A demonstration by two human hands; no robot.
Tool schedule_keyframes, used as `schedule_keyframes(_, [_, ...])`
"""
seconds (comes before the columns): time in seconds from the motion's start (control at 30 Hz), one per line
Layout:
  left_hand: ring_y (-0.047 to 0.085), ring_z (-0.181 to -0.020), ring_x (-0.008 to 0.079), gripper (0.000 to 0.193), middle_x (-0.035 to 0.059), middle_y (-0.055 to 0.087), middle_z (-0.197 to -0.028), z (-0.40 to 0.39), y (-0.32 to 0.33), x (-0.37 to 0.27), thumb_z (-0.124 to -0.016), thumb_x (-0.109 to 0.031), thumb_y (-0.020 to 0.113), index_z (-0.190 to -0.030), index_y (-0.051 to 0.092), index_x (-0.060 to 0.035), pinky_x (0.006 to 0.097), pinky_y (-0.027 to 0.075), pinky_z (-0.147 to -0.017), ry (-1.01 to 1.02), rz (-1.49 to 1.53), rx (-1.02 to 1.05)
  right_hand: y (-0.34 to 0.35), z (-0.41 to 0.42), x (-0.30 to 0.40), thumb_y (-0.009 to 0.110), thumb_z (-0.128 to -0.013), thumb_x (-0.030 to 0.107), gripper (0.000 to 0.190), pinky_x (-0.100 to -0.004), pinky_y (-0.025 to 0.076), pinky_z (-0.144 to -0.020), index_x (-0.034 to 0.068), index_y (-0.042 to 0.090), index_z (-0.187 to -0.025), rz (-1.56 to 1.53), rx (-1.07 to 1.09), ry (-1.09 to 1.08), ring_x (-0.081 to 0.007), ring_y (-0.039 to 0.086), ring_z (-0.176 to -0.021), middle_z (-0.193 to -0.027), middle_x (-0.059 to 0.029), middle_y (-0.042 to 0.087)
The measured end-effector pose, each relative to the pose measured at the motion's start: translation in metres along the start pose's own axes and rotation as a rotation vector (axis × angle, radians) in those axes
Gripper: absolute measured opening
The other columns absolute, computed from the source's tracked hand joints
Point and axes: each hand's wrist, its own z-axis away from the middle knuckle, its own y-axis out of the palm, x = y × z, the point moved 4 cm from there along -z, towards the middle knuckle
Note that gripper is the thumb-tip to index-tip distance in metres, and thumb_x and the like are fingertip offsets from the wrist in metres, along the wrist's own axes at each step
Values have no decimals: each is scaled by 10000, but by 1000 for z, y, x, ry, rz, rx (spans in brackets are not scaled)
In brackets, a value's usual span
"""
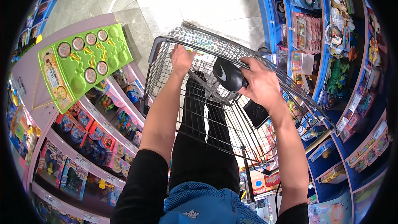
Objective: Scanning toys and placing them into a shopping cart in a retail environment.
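Note:
A wire shopping cart (161, 77) stands tilted across the view in front of my legs. My right hand (262, 82) grips a rounded black item (230, 74) with a Nike swoosh, its fingers beside the cart's rim. What kind of item it is, I cannot tell. Over the cart's far left part, my left hand (182, 59) reaches in with bent fingers. Colourful packaging (202, 42) lies just beyond those fingertips; whether they hold any of it is hidden. A flat black item (255, 113) shows at the cart's right side, below my right wrist.
Left of the cart, a green toy tray (107, 53) with round speckled discs and yellow pieces is fixed on a pink shelf top (28, 77). Packaged toys (84, 118) fill the shelves below. Blue shelving (321, 77) with more toys rises on the right. Tiled floor (143, 3) lies ahead.

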Motion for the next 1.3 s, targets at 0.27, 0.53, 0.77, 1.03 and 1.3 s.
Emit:
schedule_keyframes(0.27, [479,-1310,415,725,290,504,-1390,-9,13,11,-768,-353,835,-1298,547,48,437,379,-1133,45,52,-53,-2,-5,-1,824,-665,204,389,-395,567,-841,65,718,-1012,7,-4,16,-268,613,-1124,-1272,-80,588])
schedule_keyframes(0.53, [467,-1339,373,697,248,524,-1411,-19,4,-3,-779,-355,826,-1300,580,37,437,381,-1126,41,84,45,-1,-3,-4,838,-652,203,406,-390,568,-833,58,718,-1012,-3,-12,9,-259,617,-1117,-1273,-69,585])
schedule_keyframes(0.77, [451,-1358,372,759,259,511,-1423,-7,1,18,-756,-361,829,-1323,538,51,407,364,-1136,-57,145,157,-2,-1,-5,823,-683,231,387,-396,565,-851,59,712,-1012,25,31,25,-253,596,-1154,-1280,-66,583])
schedule_keyframes(1.03, [447,-1353,386,967,284,499,-1415,9,0,17,-750,-536,805,-1421,434,54,425,345,-1156,-156,73,117,1,1,-6,801,-683,223,351,-399,557,-861,69,713,-986,32,12,38,-267,614,-1131,-1275,-72,592])
schedule_keyframes(1.3, [511,-1275,414,864,280,579,-1303,15,8,17,-745,-418,851,-1351,476,69,444,395,-1103,-142,64,-43,2,0,-5,796,-685,232,360,-401,562,-855,67,718,-995,40,-19,24,-273,615,-1141,-1277,-85,602])
